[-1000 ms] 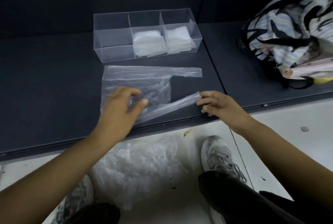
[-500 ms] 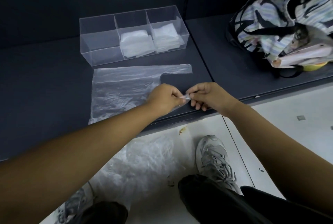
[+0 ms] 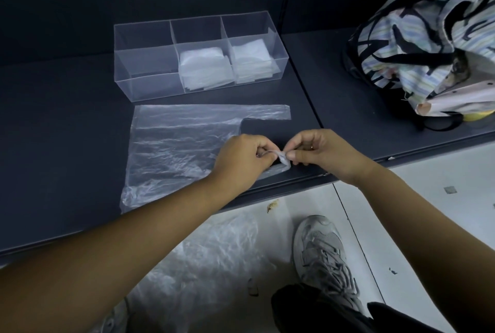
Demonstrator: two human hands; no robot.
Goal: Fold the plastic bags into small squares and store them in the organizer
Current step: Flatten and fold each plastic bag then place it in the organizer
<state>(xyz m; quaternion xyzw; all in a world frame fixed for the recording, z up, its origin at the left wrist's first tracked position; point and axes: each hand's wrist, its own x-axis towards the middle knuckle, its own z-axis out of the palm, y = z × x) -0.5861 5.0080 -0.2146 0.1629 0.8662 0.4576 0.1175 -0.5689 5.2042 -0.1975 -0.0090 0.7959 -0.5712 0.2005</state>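
bag: clear plastic bag flat on dark table, just in front of organizer
left hand: pinching bag's near handle tip
right hand: pinching same tip, touching left
organizer: clear, three compartments; folded squares in middle and right, left one bare
behind-right of organizer: striped tote

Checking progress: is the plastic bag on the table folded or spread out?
Spread out, unfolded. The plastic bag lies flat on the table; left hand and right hand pinch its near handle's tip.
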